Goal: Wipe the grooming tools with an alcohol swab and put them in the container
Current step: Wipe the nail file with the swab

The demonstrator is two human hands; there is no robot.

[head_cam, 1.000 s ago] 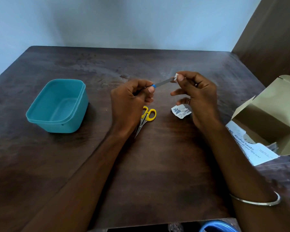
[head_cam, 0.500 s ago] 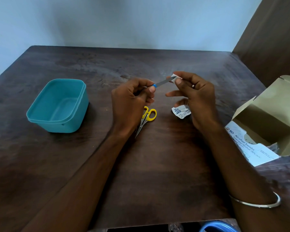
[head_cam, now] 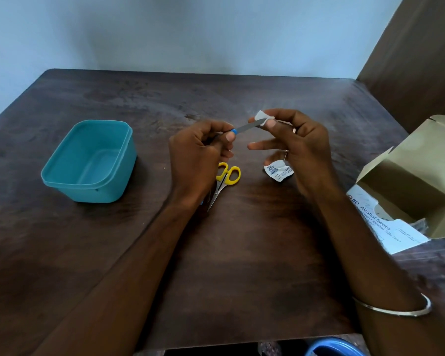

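Note:
Above the middle of the dark wooden table, my left hand grips the blue handle of a slim metal nail file. My right hand pinches a white alcohol swab around the file's tip. Small scissors with yellow handles lie on the table below my left hand, partly hidden by it. An empty teal plastic container stands at the left.
A torn swab wrapper lies under my right hand. An open cardboard box of alcohol swabs sits at the table's right edge. A blue round object shows below the table's front edge. A brown panel rises at the right.
My right hand slid the swab inward along the file toward the handle, then back out to the tip. My left hand has hardly moved.

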